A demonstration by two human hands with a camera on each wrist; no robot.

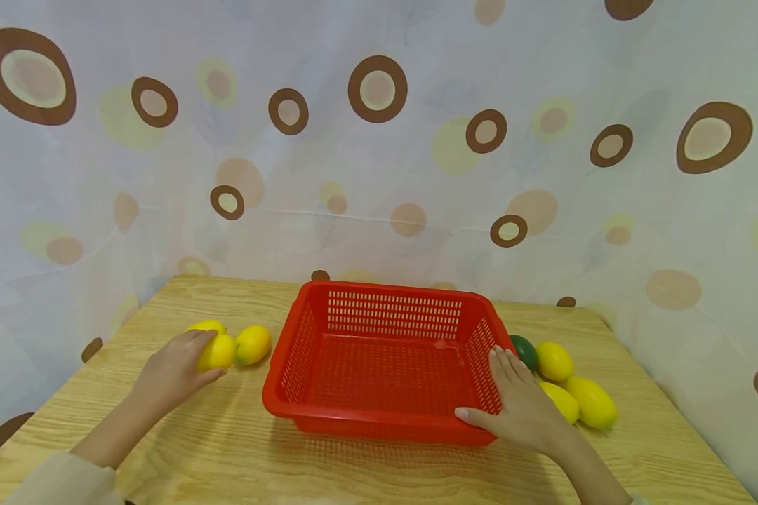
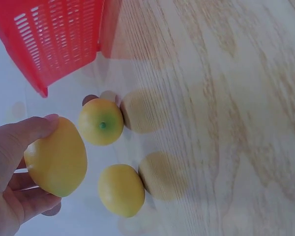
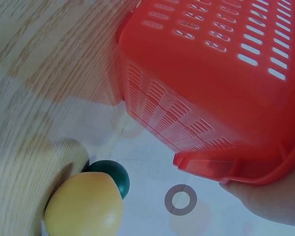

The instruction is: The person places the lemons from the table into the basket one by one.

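Left hand [image 1: 173, 372], lower left: fingers curled round a lemon [image 1: 217, 352] (long axis running left-right), two more lemons [image 1: 253, 344] just beside. Centre: red basket [image 1: 385, 308], nothing in it. Right hand [image 1: 523, 407]: fingers straight, resting on the basket's right rim. Lower right: three lemons [image 1: 592, 402], one green fruit [image 1: 524, 350].

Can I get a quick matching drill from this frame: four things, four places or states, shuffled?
Things:
1. left hand
2. right hand
3. green fruit
4. red basket

Places or states:
A. empty, in the middle of the wooden table
B. holds a lemon, two more lemons beside it
C. rests on the basket's right front corner, thumb along the front rim
D. right of the basket, next to yellow lemons

Pairs: 1-B, 2-C, 3-D, 4-A
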